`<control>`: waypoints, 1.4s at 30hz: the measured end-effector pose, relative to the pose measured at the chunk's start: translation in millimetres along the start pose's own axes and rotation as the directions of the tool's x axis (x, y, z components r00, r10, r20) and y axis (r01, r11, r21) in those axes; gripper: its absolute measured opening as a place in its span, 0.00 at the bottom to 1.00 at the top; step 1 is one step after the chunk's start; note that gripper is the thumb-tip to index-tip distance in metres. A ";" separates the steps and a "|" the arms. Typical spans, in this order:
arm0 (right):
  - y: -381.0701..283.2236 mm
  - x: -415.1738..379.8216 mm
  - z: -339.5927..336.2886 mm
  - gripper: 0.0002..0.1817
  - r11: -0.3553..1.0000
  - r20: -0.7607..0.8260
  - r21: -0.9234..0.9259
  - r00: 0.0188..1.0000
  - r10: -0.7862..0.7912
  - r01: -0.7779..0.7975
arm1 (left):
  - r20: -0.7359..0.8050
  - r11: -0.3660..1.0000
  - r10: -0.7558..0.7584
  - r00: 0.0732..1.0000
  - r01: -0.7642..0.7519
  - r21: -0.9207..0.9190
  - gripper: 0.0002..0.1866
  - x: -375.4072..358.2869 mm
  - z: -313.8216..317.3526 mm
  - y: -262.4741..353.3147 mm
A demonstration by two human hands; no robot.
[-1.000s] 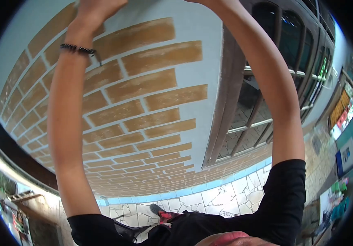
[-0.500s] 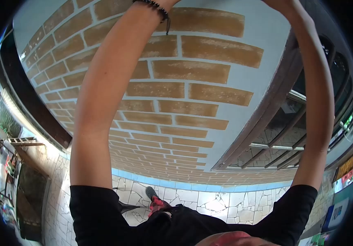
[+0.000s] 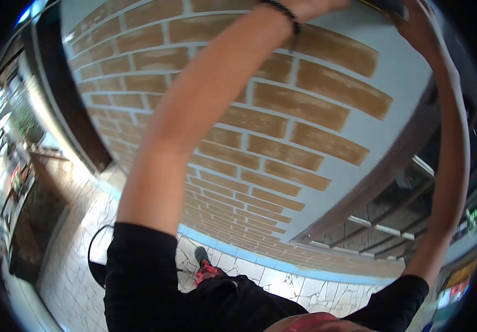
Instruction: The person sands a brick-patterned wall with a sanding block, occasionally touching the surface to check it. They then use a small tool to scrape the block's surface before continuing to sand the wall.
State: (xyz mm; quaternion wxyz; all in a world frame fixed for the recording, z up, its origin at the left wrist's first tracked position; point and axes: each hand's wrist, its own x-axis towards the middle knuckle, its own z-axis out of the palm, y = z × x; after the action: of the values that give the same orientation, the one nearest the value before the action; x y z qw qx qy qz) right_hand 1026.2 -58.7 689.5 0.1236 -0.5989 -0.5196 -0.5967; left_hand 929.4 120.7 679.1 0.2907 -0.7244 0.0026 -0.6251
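Observation:
Both my arms are raised against a wall (image 3: 299, 102) painted with brown bricks and pale joints. My left hand (image 3: 324, 6), with a dark beaded bracelet (image 3: 287, 12) at the wrist, is at the top edge of the view, close to the wall, its fingers partly cut off. My right hand (image 3: 417, 30) is higher on the right, its fingers bent at a dark object (image 3: 394, 6) with a thin yellow strip along it. Much of that object lies beyond the top edge. The yellow strip runs toward the fingers of my left hand.
To the right is a brown-framed window (image 3: 382, 221) with bars. A dark upright frame (image 3: 83, 105) stands on the left, beyond it a cluttered table (image 3: 19, 188). Below are a cracked-pattern tile floor (image 3: 83, 265), a blue skirting strip (image 3: 249, 255) and a foot in a dark shoe (image 3: 200, 254).
The view has tilted and shifted, so the wall and both arms appear further right. The hands now show more at the top edge, and the dark object with the yellow strip has come into view.

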 end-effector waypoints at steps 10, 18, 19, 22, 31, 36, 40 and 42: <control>63.9 10.7 52.4 0.26 0.989 -0.088 -0.018 0.985 -0.149 0.148 | 0.052 1.000 0.003 0.999 -0.002 -0.018 0.11 -3.5 -12.9 -3.0; 55.8 7.9 49.4 0.26 0.987 -0.089 -0.052 0.984 -0.153 0.149 | -0.042 0.998 0.015 0.999 -0.017 -0.061 0.12 -8.9 -8.8 -4.5; 57.9 7.7 47.8 0.26 0.988 -0.084 -0.046 0.985 -0.151 0.148 | -0.028 0.997 0.007 1.000 -0.010 -0.082 0.11 -9.1 -9.5 -3.1; 60.6 8.7 50.7 0.27 0.990 -0.100 -0.021 0.985 -0.143 0.141 | -0.009 0.994 -0.006 1.000 0.005 -0.110 0.11 -7.7 -11.1 -4.2; 81.3 16.6 67.5 0.25 0.990 -0.083 0.041 0.988 -0.131 0.135 | -0.026 0.997 0.019 0.999 -0.021 -0.071 0.12 -6.8 -11.5 -3.5; 86.4 13.6 73.2 0.25 0.989 -0.104 -0.020 0.983 -0.151 0.150 | -0.163 0.999 0.047 0.985 -0.046 0.012 0.12 -11.1 4.6 -4.7; 88.6 15.8 71.9 0.26 0.990 -0.082 -0.007 0.986 -0.144 0.144 | -0.001 0.995 0.013 1.000 -0.013 -0.097 0.11 -8.1 -10.4 -5.9; 86.0 14.0 75.5 0.25 0.991 -0.092 0.004 0.986 -0.136 0.137 | 0.000 0.985 0.004 1.000 -0.004 -0.174 0.10 -12.4 -11.3 -9.6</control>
State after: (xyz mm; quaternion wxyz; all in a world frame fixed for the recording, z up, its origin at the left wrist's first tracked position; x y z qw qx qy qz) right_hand 1133.2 -31.0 722.5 0.1092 -0.5332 -0.5563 -0.6279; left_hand 913.0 128.6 672.5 0.2277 -0.7470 0.0585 -0.6219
